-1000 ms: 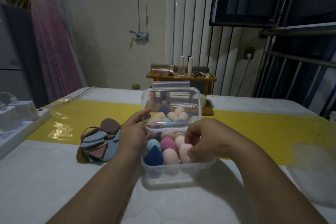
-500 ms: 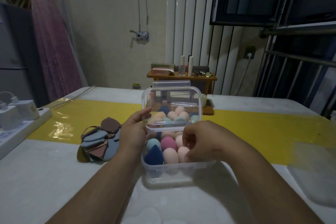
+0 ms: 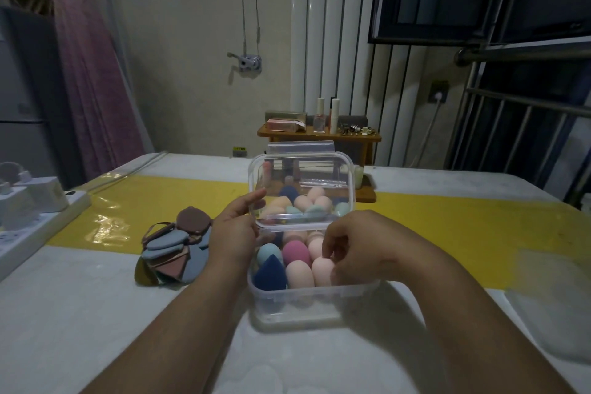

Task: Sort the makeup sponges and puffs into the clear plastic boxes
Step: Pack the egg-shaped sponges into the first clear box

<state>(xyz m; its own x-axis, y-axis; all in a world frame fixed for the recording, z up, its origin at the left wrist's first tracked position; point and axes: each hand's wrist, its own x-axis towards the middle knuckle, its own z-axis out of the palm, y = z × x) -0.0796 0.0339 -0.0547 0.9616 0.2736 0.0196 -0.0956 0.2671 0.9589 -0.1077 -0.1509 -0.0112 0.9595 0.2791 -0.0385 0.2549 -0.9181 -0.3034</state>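
Note:
A clear plastic box [image 3: 313,301] stands on the table in front of me, its hinged lid [image 3: 303,169] raised upright. Several egg-shaped sponges fill it, among them a navy one [image 3: 270,273], a magenta one [image 3: 295,253] and a peach one [image 3: 299,275]. My left hand [image 3: 233,233] holds the lid's left edge. My right hand [image 3: 358,246] hovers over the box's right side, fingers curled onto a pale pink sponge [image 3: 321,270]. A pile of flat puffs [image 3: 174,249] in blue, brown and pink lies just left of the box.
A power strip with chargers [image 3: 32,217] sits at the table's left edge. A wooden shelf with cosmetics [image 3: 319,134] stands behind the box. A blurred clear plastic piece [image 3: 550,313] lies at the right. A yellow strip [image 3: 447,221] crosses the table.
My right hand has shifted slightly right, and the pale pink sponge now sits lower in the box's front right. My left hand has kept its hold on the lid.

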